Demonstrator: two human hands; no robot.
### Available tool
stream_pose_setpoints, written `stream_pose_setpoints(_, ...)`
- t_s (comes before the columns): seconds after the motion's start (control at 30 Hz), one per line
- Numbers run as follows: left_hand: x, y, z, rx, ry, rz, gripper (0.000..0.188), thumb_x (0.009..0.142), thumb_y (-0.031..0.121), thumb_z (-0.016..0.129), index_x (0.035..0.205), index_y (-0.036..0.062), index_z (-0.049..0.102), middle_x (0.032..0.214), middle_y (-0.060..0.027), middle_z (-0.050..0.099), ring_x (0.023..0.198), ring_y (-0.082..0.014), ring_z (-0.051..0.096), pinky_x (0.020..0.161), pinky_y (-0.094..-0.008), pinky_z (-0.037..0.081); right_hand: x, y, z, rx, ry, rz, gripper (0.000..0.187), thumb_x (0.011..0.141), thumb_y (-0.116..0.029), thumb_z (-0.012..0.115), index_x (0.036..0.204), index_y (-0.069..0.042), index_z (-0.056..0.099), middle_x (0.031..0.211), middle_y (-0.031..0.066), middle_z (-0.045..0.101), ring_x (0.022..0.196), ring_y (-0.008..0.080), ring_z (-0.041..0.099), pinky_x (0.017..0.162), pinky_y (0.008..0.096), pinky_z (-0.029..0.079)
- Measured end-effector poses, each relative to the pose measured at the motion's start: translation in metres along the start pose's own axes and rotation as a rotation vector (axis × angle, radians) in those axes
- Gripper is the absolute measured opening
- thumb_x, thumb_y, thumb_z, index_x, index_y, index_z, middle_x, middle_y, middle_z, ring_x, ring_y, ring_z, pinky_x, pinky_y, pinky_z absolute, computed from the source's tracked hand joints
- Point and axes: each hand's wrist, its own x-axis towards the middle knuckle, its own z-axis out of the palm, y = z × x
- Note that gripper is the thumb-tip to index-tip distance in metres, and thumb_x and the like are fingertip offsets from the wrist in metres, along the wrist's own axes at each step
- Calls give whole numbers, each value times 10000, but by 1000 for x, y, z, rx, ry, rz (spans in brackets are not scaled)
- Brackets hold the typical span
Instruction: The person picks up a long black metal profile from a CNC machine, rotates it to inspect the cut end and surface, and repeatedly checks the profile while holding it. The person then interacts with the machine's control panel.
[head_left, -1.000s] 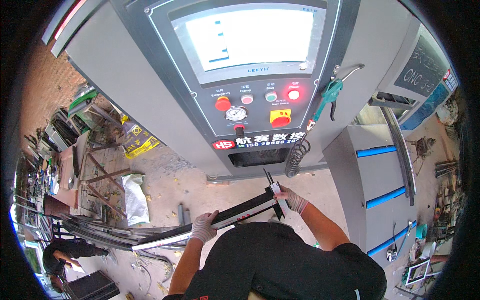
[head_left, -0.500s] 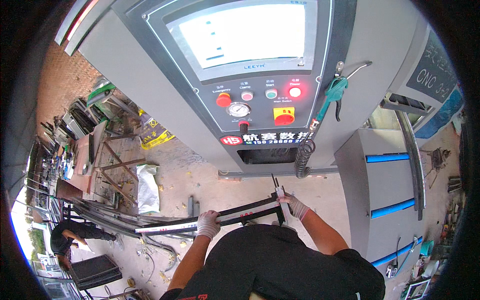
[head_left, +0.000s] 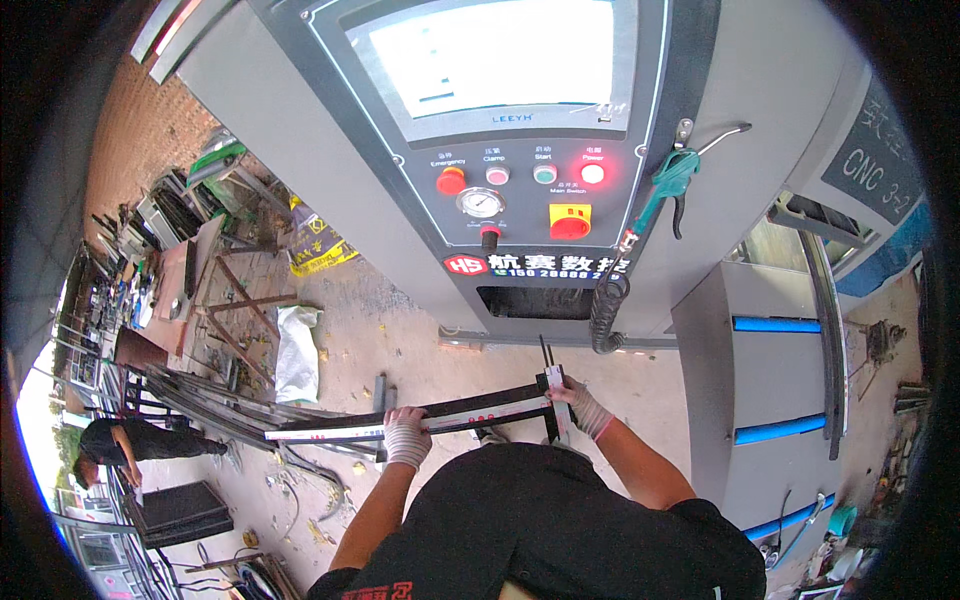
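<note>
A long black metal profile (head_left: 488, 410) with a strip of white, red-printed film lies across in front of my body. My left hand (head_left: 406, 440), in a light knitted glove, is closed around its middle. At the profile's right end, my gloved right hand (head_left: 581, 405) grips a metal caliper (head_left: 554, 377). Two thin prongs stick up from the caliper, and its lower part runs down beside the profile's end. Whether the jaws touch the profile I cannot tell. My fingertips are partly hidden behind what they hold.
Ahead stands a grey machine with a control panel (head_left: 520, 205), lit screen and buttons. A teal air gun (head_left: 672, 180) hangs there above a coiled hose (head_left: 606, 315). Right is a grey cabinet with blue strips (head_left: 780, 428); left, stacked profiles (head_left: 215, 415) and a person (head_left: 150, 440).
My left hand has slid a little left along the profile. The caliper stays at the profile's right end in my right hand. The person at left has shifted, and the view has tilted slightly.
</note>
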Motion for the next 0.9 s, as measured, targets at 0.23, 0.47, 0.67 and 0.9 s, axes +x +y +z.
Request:
stream_pose_setpoints(0.23,-8,9,-8,-55,226,25,425,674,63,690,1090,146,677,1095,-94,639,1135,-331,578,1168,-555,338,-11,-22,13,-26,30,-43,683,764,-286,881,1283,15,555,1032,97,734,958,195,714,915,360,570)
stream_pose_setpoints(0.47,-11,12,-12,-54,348,62,445,610,29,725,1037,138,667,1082,-81,654,1135,-316,592,1124,-534,373,-20,-37,23,-60,7,-99,712,735,-335,865,1289,-7,560,988,46,678,909,168,669,873,344,553)
stream_pose_setpoints(0.67,-6,9,-7,-83,368,9,381,580,30,711,939,154,675,995,-56,664,1076,-296,599,1107,-526,360,-14,-38,22,-78,38,-22,785,725,-295,892,1336,33,525,1053,86,719,960,191,694,923,357,556)
stream_pose_setpoints(0.9,-4,13,-12,-113,384,-63,335,575,24,685,884,153,671,917,-58,649,1027,-304,591,1118,-525,347,-36,-70,42,-120,36,-47,707,742,-267,883,1302,20,562,1053,74,713,980,192,675,968,366,525)
